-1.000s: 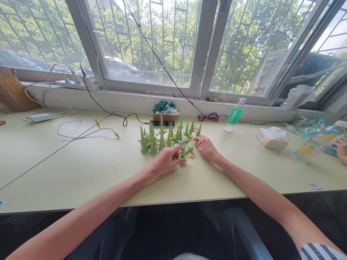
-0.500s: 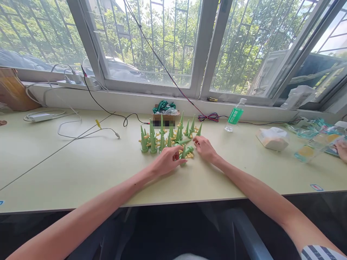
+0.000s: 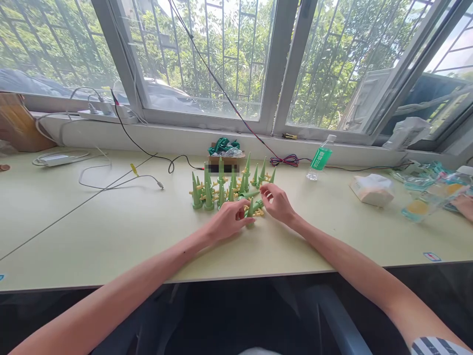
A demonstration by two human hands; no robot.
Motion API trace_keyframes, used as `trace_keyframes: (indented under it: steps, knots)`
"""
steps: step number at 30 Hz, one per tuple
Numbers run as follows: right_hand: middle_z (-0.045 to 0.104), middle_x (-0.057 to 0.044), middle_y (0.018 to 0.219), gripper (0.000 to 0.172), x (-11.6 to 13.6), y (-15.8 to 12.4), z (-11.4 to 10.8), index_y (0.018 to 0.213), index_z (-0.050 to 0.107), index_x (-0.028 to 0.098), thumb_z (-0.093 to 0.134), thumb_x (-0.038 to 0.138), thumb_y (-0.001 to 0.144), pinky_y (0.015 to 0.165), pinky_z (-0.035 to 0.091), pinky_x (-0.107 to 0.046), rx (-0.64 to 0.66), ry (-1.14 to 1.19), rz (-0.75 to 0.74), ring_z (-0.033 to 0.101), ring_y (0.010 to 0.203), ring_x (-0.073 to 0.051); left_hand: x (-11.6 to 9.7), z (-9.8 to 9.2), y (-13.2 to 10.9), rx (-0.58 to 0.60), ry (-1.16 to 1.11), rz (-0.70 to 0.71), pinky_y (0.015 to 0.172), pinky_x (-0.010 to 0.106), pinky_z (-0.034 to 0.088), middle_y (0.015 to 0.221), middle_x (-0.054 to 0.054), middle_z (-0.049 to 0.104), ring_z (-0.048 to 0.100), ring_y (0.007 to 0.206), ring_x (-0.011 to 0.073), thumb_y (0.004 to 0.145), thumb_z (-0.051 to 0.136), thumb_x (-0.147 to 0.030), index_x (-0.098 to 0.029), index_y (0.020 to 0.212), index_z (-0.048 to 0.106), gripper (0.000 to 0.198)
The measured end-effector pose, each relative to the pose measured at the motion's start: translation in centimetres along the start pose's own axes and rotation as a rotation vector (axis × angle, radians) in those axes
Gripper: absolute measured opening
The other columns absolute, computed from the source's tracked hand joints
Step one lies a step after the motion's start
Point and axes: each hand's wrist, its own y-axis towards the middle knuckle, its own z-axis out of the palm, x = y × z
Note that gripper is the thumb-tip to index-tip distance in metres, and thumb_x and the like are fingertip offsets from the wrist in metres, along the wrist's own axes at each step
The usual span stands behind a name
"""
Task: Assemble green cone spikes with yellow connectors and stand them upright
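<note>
Many green plastic plant-watering spikes [image 3: 208, 196] with yellow valves stand point-up in a cluster on the table, and a few lie on their sides. At the near edge of the cluster my left hand [image 3: 229, 218] has its thumb and fingers closed around an upright green spike [image 3: 250, 209]. Behind that one, another spike [image 3: 258, 204] lies tilted, partly hidden by my hands. My right hand [image 3: 278, 202] hovers at the cluster's right side, fingers curved and thumb apart, close to the tip of a lying spike [image 3: 248, 195]. Nothing shows between its fingers.
A small cardboard box [image 3: 226, 160] holding green plastic wrapping stands behind the spikes. To the right are a water bottle [image 3: 320, 159], a tissue pack [image 3: 372, 189] and clear plastic bags [image 3: 421, 204], where another person's hand [image 3: 464, 204] shows. Cables [image 3: 121, 183] lie at left.
My right hand has moved slightly left and nearer, from the standing spike at the right to the lying one. My left hand stays in place on its spike.
</note>
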Motion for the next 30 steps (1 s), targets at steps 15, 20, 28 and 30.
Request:
trace_keyframes:
  steps: [15, 20, 28, 30]
  knots:
    - [0.066, -0.008, 0.097, 0.017, 0.30, -0.17, 0.18, 0.100, 0.059, 0.019, 0.049, 0.016, 0.087, 0.070, 0.054, -0.030, -0.029, 0.011, -0.005, 0.063, 0.081, -0.017, 0.00, 0.07, 0.01, 0.003, 0.016, 0.017, 0.054, 0.021, 0.034, 0.063, -0.006, 0.053, 0.040, 0.052, 0.0078, 0.085, 0.067, -0.036, -0.017, 0.089, 0.058, 0.021]
    - [0.068, -0.007, 0.096, 0.015, 0.43, -0.19, 0.14, 0.099, 0.061, 0.019, 0.047, 0.022, 0.093, 0.072, 0.053, -0.030, -0.041, 0.045, 0.016, 0.064, 0.085, -0.018, -0.06, 0.11, 0.03, -0.005, 0.018, 0.021, 0.054, 0.022, 0.034, 0.064, -0.004, 0.056, 0.041, 0.052, 0.0081, 0.084, 0.066, -0.036, -0.017, 0.084, 0.057, 0.021]
    - [0.068, -0.007, 0.095, 0.018, 0.45, -0.25, 0.10, 0.096, 0.065, 0.020, 0.048, 0.025, 0.095, 0.071, 0.053, -0.030, -0.032, 0.094, 0.019, 0.063, 0.079, -0.017, 0.05, 0.16, 0.03, 0.012, 0.012, 0.011, 0.054, 0.022, 0.035, 0.064, -0.005, 0.056, 0.042, 0.052, 0.0076, 0.085, 0.066, -0.036, -0.017, 0.086, 0.057, 0.021]
    - [0.068, -0.007, 0.095, 0.018, 0.39, -0.26, 0.14, 0.095, 0.066, 0.020, 0.049, 0.024, 0.095, 0.071, 0.053, -0.030, -0.026, 0.093, 0.013, 0.063, 0.080, -0.017, -0.01, 0.11, 0.02, 0.011, 0.012, 0.010, 0.054, 0.022, 0.035, 0.064, -0.006, 0.054, 0.042, 0.052, 0.0076, 0.085, 0.066, -0.036, -0.017, 0.084, 0.056, 0.021]
